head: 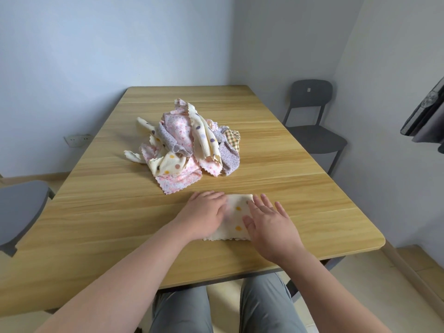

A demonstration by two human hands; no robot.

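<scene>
A folded cream cloth with coloured dots lies flat on the wooden table near its front edge. My left hand rests on the cloth's left side, palm down, fingers together and straight. My right hand lies on its right side with the fingers spread flat. Between the two hands a strip of the cloth shows. Behind it, at the table's middle, sits a loose pile of small cloths in cream, pink floral, lilac and check patterns.
A dark grey chair stands at the table's right side and a grey seat at the left. A wall socket is low on the left wall. Dark fabric hangs at the right edge. My knees show below the table.
</scene>
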